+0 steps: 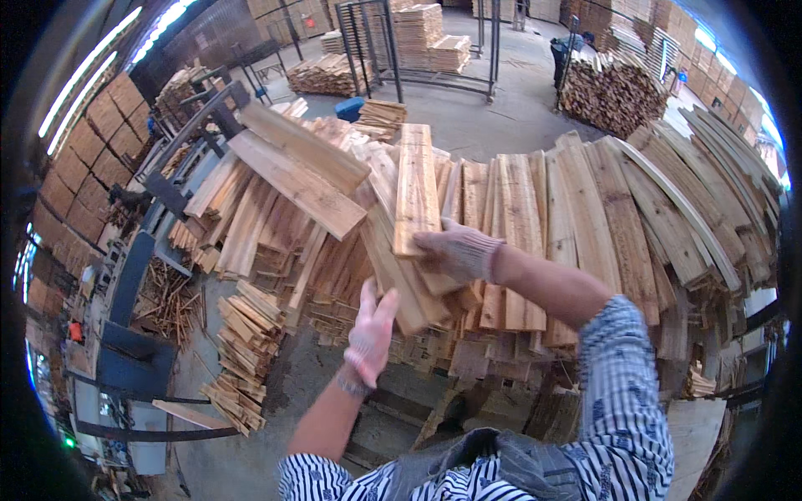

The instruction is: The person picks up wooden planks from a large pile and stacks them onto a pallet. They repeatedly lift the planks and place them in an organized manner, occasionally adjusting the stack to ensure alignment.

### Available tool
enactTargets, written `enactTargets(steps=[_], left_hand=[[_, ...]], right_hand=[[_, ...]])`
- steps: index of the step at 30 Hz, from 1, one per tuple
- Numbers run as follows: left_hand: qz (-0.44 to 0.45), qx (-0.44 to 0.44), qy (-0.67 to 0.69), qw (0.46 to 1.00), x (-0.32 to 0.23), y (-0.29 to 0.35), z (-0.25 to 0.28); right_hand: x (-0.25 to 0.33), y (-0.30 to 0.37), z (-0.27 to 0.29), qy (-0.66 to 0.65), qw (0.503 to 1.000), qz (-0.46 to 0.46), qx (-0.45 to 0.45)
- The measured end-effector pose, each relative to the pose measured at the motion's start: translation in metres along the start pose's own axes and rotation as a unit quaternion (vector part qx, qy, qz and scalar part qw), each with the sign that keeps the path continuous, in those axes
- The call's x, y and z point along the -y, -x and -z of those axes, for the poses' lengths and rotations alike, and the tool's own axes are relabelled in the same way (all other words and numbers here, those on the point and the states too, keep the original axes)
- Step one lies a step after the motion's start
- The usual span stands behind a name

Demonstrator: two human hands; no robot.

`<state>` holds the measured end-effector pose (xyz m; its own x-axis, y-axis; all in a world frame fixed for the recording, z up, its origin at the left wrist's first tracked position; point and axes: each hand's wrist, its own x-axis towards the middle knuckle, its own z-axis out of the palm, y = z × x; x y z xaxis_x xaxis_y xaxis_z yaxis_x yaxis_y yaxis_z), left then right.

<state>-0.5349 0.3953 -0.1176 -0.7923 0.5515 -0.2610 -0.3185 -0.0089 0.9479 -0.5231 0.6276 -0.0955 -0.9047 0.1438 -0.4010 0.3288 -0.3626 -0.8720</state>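
My right hand [464, 250], in a pale knit glove, grips the near end of a wooden board [416, 179]. The board points away from me above a spread of planks, its pale face up. Most of the right fingers are hidden beneath it. My left hand [372, 328], also gloved, has its fingers apart and holds nothing. It hovers just left of the near end of another board [407, 292], which lies aslant under the held one; whether it touches that board I cannot tell.
Several planks [593, 217] lie side by side to the right. Two boards [296, 184] rest aslant at the left, near blue machine parts [132, 280]. Short offcuts [242, 351] are heaped below them. A person [561, 58] stands far back by a large wood stack [614, 93].
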Motion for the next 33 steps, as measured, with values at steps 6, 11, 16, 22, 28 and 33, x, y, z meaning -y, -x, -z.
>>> enactTargets(steps=[6, 11, 16, 22, 28, 33], left_hand=[[0.133, 0.136, 0.352, 0.916, 0.086, 0.023, -0.041], [0.246, 0.161, 0.341, 0.893, 0.095, 0.041, -0.090], [0.323, 0.285, 0.568, 0.701, 0.210, 0.011, -0.056], [0.176, 0.234, 0.178, 0.940, 0.144, 0.037, -0.096], [0.065, 0.316, 0.047, 0.946, 0.069, 0.071, -0.160], [0.027, 0.406, -0.004, 0.914, 0.051, 0.053, -0.228]], right_hand=[[-0.043, 0.159, 0.030, 0.277, 0.958, -0.045, -0.053], [-0.062, 0.215, 0.040, 0.372, 0.916, -0.074, -0.128], [-0.078, 0.297, 0.034, 0.369, 0.910, -0.036, -0.186], [-0.114, 0.288, 0.016, 0.446, 0.883, 0.010, -0.147], [-0.144, 0.342, 0.001, 0.294, 0.905, 0.181, -0.248], [-0.112, 0.379, 0.038, 0.184, 0.901, 0.093, -0.381]])
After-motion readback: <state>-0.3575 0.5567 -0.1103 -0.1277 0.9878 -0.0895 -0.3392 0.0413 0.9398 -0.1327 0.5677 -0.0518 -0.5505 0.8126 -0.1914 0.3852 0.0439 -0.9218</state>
